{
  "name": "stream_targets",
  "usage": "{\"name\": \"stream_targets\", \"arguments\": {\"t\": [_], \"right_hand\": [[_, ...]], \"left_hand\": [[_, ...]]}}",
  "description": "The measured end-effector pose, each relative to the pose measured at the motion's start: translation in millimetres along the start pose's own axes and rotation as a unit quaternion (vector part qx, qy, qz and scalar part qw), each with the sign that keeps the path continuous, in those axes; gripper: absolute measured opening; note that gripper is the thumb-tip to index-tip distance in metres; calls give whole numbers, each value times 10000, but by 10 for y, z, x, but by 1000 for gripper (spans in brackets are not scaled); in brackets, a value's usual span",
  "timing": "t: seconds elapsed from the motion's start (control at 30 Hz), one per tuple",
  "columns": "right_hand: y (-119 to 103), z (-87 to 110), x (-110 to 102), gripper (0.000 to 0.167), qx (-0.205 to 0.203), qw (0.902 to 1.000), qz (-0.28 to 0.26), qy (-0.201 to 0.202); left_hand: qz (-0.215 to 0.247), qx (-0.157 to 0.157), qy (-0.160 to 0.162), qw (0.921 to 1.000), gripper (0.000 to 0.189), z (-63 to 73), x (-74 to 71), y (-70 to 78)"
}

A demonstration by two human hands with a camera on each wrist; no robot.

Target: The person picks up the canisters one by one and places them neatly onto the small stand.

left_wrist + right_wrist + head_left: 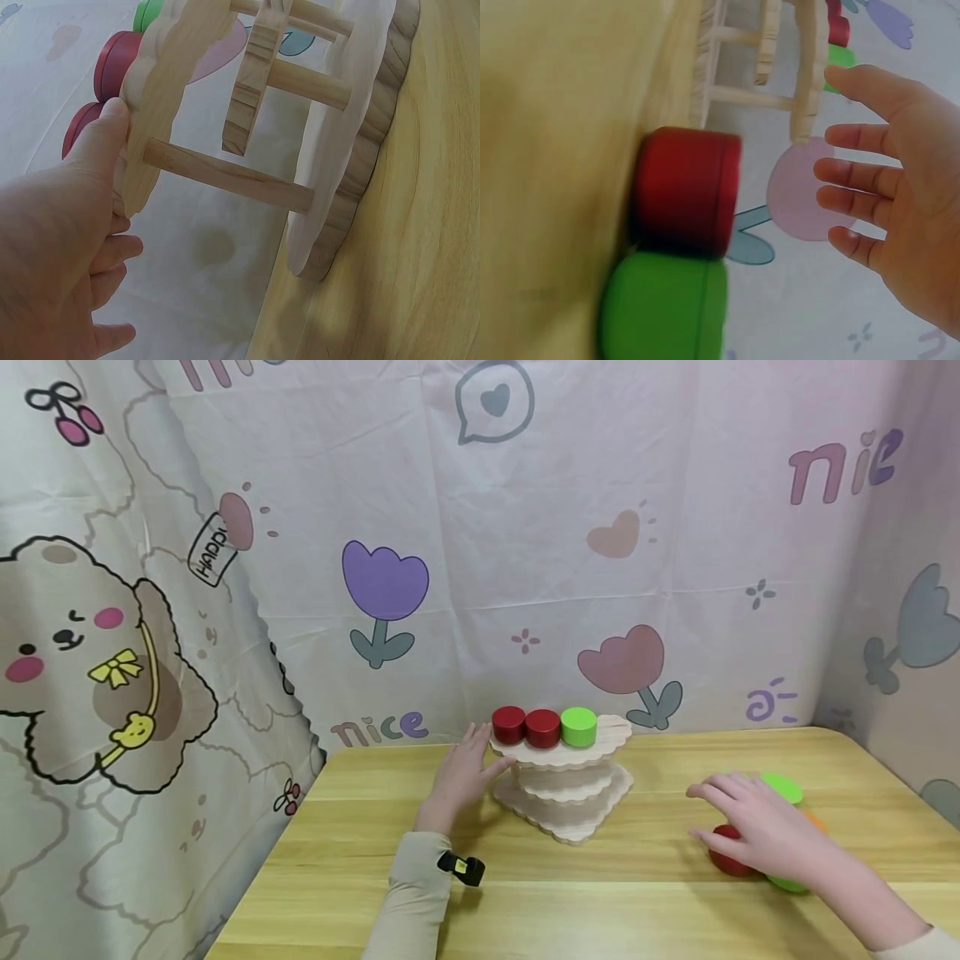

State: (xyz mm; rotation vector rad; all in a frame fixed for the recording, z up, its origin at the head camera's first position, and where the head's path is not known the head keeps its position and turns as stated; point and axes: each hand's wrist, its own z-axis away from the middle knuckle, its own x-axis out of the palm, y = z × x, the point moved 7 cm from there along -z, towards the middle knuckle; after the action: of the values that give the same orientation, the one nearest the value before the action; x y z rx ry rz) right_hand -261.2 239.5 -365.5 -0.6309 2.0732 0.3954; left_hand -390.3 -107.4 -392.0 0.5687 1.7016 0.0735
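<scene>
A tiered pale wooden stand with scalloped edges stands on the table. Two red cylinders and one green cylinder sit in a row on its top tier. My left hand rests at that tier's left corner, fingers mostly straight; in the left wrist view its thumb lies at the rim beside a red cylinder. Over the loose pieces on the right hovers my right hand, fingers spread and holding nothing. Below it are a red cylinder and a green cylinder.
Another green piece and an orange piece, partly hidden by the right hand, belong to the loose group. The wooden table ends at a printed cloth behind. A black strap circles the left wrist.
</scene>
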Motion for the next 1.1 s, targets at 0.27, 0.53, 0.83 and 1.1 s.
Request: {"name": "stream_targets", "arguments": {"t": [0.27,0.53,0.83,1.1], "right_hand": [[109,160,57,46,303,9991,107,-271],[250,264,158,44,338,9978,151,-549],[340,331,226,47,379,9945,255,-939],[333,338,233,51,291,9939,277,-1025]], "left_hand": [[27,25,16,10000,85,-6,-5,4],[-2,5,16,10000,85,-7,-1,6],[30,12,-15,10000,84,4,-18,29],[26,6,-18,10000,84,-5,-2,10]]}}
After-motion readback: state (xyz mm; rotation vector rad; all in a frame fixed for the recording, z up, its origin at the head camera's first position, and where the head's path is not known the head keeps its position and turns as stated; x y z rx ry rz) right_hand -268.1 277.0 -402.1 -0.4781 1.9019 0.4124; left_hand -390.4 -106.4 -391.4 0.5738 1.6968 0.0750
